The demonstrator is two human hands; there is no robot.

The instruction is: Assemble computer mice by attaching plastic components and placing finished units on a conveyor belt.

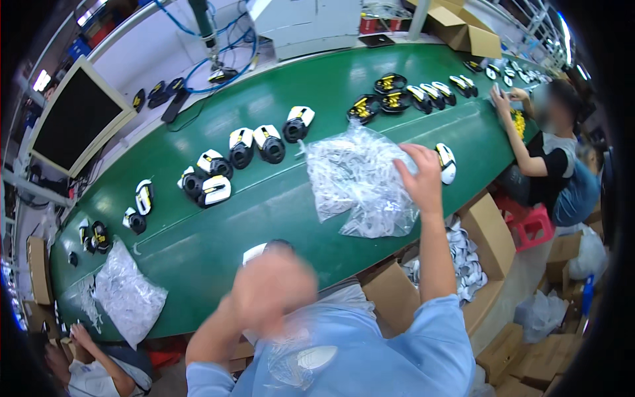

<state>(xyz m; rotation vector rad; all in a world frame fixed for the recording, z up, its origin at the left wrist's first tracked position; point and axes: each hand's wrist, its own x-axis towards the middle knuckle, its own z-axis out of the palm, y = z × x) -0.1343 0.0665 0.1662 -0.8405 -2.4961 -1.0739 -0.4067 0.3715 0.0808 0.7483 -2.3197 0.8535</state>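
Observation:
My left hand (274, 291) is smeared by motion in front of my body at the table's near edge, so its fingers cannot be made out. Just beyond it, a white and black piece (254, 253) lies partly hidden on the green table. My right hand (421, 175) rests at the right side of a clear plastic bag (360, 178) filled with small whitish parts. Thumb and fingers are apart there, touching the bag. Right of this hand sits a white and black mouse-shaped shell (446, 163). Similar shells (270, 143) with yellow parts stand in a loose row beyond the bag.
Another bag of parts (127, 296) lies at the left. An open carton (489, 238) of white shells stands below the table on the right. A monitor (83, 119) and a hanging tool (205, 30) are at the back. A co-worker (555, 139) sits at the right, another at lower left.

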